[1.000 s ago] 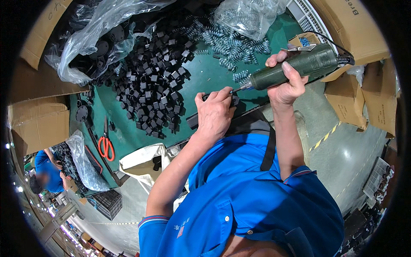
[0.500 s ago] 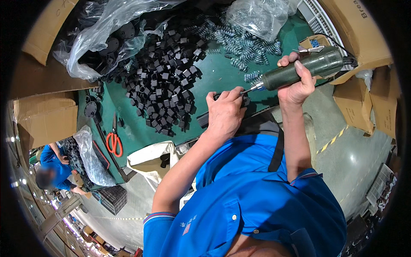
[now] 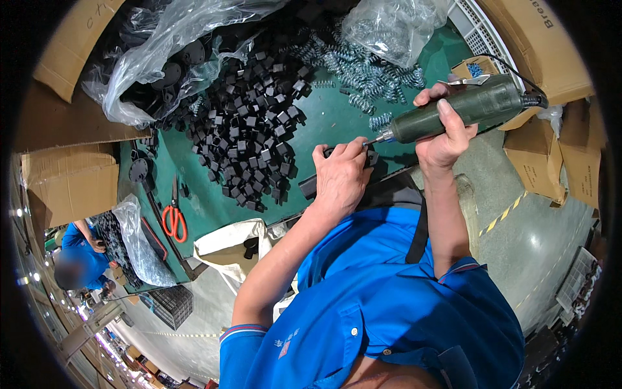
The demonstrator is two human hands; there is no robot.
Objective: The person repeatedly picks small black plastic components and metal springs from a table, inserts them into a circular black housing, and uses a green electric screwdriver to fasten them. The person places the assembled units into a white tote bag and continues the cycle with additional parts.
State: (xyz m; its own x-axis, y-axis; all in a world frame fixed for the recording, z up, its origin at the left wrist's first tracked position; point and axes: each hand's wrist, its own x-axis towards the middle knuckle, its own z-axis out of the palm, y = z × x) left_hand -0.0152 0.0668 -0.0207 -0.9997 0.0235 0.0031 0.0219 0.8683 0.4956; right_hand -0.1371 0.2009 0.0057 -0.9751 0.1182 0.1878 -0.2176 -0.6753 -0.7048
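Note:
In my right hand (image 3: 446, 129) is a dark green electric screwdriver (image 3: 461, 109), lying nearly level with its bit pointing left. The bit's tip reaches a black plastic part (image 3: 308, 188) at the table's front edge. My left hand (image 3: 342, 175) is wrapped over that part and covers most of it. Just behind the screwdriver's nose lie a few metal springs (image 3: 381, 122). A big heap of small black plastic blocks (image 3: 249, 123) spreads to the left of my left hand.
On the green table (image 3: 330, 120), a spring pile (image 3: 369, 71) lies at the back beside a clear plastic bag (image 3: 392, 29). Orange-handled scissors (image 3: 174, 222) rest at the left. A small box of blue screws (image 3: 476, 69) stands at the right. Another person (image 3: 81, 256) works at far left.
The screwdriver and my right hand have shifted slightly left and down, its rear end tipping a little lower. My left hand stays on the black part. The other person's arm has moved.

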